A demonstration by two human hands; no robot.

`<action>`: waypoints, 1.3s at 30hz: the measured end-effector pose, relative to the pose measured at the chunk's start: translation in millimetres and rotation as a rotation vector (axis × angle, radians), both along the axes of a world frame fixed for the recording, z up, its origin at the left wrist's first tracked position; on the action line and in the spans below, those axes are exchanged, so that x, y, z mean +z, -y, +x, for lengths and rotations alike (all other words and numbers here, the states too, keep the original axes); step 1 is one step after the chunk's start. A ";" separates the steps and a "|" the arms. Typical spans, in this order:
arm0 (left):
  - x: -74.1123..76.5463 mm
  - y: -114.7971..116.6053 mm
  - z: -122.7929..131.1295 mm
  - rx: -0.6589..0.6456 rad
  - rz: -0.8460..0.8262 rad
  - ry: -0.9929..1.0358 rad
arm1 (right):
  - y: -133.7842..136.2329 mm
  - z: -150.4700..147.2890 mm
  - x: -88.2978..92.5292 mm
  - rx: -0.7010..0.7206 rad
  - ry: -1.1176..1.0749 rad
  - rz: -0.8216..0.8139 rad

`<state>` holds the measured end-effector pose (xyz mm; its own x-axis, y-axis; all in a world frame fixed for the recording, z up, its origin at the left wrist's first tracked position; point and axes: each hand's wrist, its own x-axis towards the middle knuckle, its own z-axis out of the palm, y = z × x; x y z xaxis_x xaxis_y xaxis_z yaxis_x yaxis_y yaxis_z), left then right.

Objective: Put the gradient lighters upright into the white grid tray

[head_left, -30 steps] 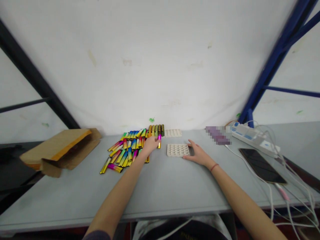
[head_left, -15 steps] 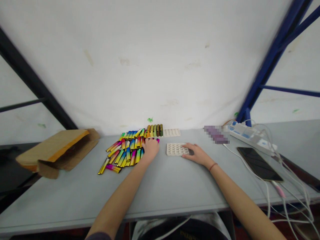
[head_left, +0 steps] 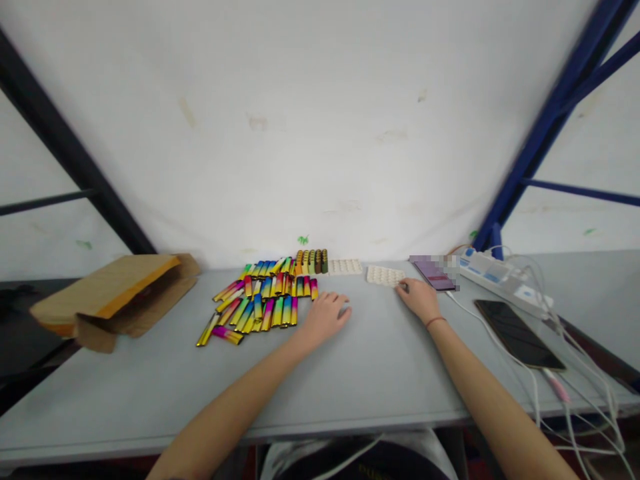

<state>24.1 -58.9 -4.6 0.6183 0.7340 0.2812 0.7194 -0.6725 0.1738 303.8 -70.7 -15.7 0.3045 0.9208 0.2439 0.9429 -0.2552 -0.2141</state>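
My left hand (head_left: 325,319) rests on the grey table (head_left: 350,373) with curled fingers and nothing in it, just right of a loose pile of rainbow-plated metallic lighters (head_left: 260,308). Behind that pile stands a tight row of darker gold-green lighters (head_left: 311,261). My right hand (head_left: 419,298) has its fingertips at the near right corner of a white moulded tray (head_left: 385,275). A second white tray (head_left: 345,267) sits to its left, next to the row.
A partly blurred purple flat object (head_left: 434,273) lies right of the tray. Farther right are a white power strip (head_left: 493,280), a dark phone (head_left: 517,333) and white cables. A kraft paper envelope (head_left: 115,300) lies at the table's left. Blue rack uprights (head_left: 545,127) stand behind.
The near tray has slid back and to the right with my right hand. My left hand has left the pile and moved right, and the pink-gold lighter it held now lies in the pile.
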 end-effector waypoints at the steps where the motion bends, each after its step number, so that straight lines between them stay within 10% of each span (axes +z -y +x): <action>1: -2.5 4.9 2.5 -0.030 -0.014 0.008 | -4.9 0.6 1.3 -0.018 0.010 -0.017; 17: -18.1 9.7 7.0 -0.105 -0.073 0.102 | -58.8 -14.6 6.4 -0.119 -0.068 0.115; 25: -25.1 3.3 9.3 -0.025 -0.103 0.066 | 5.1 -83.6 -8.1 0.701 -0.244 0.153; 39: -23.3 3.5 6.9 -0.043 -0.106 0.021 | 14.4 -79.2 -15.5 0.980 -0.394 0.053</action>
<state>31.0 -62.4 -28.0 0.6445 0.7331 0.2170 0.6857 -0.6798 0.2602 224.5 -85.2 -31.2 -0.4996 0.7982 0.3367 0.5931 0.5984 -0.5386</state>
